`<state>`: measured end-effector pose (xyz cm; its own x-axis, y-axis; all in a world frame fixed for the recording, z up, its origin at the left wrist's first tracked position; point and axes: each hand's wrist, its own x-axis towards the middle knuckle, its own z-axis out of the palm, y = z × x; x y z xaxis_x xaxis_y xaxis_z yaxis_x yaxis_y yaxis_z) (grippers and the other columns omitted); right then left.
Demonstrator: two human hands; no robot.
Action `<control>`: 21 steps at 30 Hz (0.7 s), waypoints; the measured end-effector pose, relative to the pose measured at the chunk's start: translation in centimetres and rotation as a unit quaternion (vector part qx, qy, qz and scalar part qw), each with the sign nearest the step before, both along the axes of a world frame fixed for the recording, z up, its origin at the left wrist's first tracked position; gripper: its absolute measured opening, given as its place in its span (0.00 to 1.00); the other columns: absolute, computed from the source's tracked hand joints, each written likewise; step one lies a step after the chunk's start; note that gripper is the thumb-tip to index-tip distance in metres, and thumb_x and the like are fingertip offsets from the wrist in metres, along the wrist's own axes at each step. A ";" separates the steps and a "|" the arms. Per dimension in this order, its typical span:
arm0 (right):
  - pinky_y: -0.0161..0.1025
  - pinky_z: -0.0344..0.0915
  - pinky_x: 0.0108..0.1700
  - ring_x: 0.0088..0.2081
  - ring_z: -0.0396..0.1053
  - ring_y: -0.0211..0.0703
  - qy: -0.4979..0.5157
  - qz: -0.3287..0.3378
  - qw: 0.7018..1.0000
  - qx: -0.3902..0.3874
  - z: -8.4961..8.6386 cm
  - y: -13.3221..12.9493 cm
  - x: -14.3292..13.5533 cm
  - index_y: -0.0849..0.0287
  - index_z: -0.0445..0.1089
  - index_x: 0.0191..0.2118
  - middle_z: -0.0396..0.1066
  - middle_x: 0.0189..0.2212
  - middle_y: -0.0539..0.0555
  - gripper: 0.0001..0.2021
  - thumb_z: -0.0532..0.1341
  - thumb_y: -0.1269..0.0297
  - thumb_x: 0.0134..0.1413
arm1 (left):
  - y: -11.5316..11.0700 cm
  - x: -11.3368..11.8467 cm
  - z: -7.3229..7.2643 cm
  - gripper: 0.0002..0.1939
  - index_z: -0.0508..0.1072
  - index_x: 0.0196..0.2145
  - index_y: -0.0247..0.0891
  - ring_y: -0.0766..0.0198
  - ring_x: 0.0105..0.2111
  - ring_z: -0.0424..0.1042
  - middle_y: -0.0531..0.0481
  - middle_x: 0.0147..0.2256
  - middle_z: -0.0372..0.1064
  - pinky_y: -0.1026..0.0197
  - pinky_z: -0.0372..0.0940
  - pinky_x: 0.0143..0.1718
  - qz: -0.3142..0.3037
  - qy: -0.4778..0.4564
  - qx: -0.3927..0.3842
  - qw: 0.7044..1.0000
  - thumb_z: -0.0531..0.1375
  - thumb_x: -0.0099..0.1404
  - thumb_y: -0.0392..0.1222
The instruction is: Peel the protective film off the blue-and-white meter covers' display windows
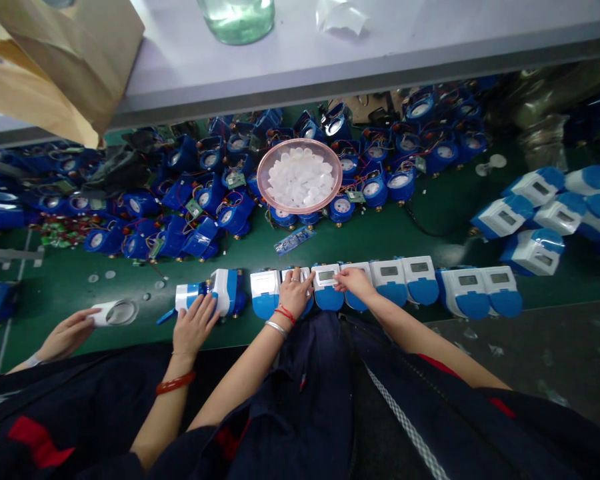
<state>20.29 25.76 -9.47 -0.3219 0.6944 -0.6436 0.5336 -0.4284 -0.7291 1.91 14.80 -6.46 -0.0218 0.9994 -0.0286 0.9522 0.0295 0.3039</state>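
Note:
A row of white and blue water meters with small display windows lies along the bench's front edge. My left hand point(295, 288), with a red cord and a silver bangle at the wrist, rests on one of them, fingers spread, a fingertip reaching toward the neighbouring meter point(327, 287). At that meter's right edge, my right hand point(354, 280) has thumb and finger pinched together beside the display. Whatever lies between those fingertips is too small to make out. More meters point(420, 280) sit to the right of my right hand.
A co-worker's hands point(195, 323) at left touch a meter and hold a white ring-shaped part point(115, 313). Behind stands a pink bowl point(263, 175) of translucent caps among many blue meter bodies point(203, 233). A shelf point(380, 60) overhangs the back; finished-looking meters point(533, 250) cluster right.

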 end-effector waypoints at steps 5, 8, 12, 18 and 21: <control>0.29 0.69 0.25 0.26 0.75 0.41 -0.028 0.019 0.999 0.004 0.2 0.2 -0.2 0.63 0.68 0.29 0.76 0.24 0.57 0.07 0.60 0.66 0.54 | 0.1 0.0 -0.1 0.25 0.59 0.59 0.48 0.48 0.53 0.50 0.41 0.53 0.58 0.49 0.46 0.53 -0.006 0.005 0.002 1.000 0.50 0.65 0.44; 0.29 0.68 0.23 0.24 0.74 0.41 -0.042 0.030 0.999 -0.002 0.1 0.6 -0.4 0.64 0.68 0.26 0.75 0.22 0.58 0.08 0.61 0.66 0.53 | 0.1 0.2 -0.2 0.25 0.60 0.59 0.47 0.48 0.53 0.51 0.40 0.52 0.59 0.48 0.47 0.53 -0.007 -0.010 0.006 1.000 0.52 0.64 0.43; 0.33 0.67 0.21 0.19 0.71 0.43 -0.065 0.057 0.996 -0.005 0.2 1.4 -0.7 0.62 0.67 0.19 0.72 0.16 0.58 0.14 0.63 0.62 0.51 | 0.2 0.3 0.0 0.26 0.63 0.57 0.46 0.47 0.53 0.54 0.39 0.53 0.57 0.46 0.49 0.54 0.010 -0.058 0.007 0.998 0.55 0.61 0.41; 0.38 0.69 0.30 0.22 0.72 0.46 -0.136 0.222 0.958 0.121 3.4 0.7 0.2 0.61 0.68 0.16 0.68 0.12 0.56 0.17 0.62 0.60 0.52 | -0.1 1.1 2.3 0.22 0.72 0.48 0.43 0.46 0.56 0.52 0.41 0.52 0.61 0.44 0.44 0.59 0.160 -0.389 0.001 0.907 0.62 0.53 0.36; 0.39 0.68 0.43 0.36 0.74 0.46 -0.022 0.212 0.941 0.261 6.1 -1.8 0.8 0.61 0.75 0.34 0.76 0.29 0.57 0.08 0.58 0.67 0.54 | -0.8 3.4 4.2 0.20 0.72 0.49 0.42 0.49 0.50 0.61 0.42 0.45 0.68 0.43 0.55 0.54 0.247 -0.568 0.004 0.785 0.60 0.57 0.40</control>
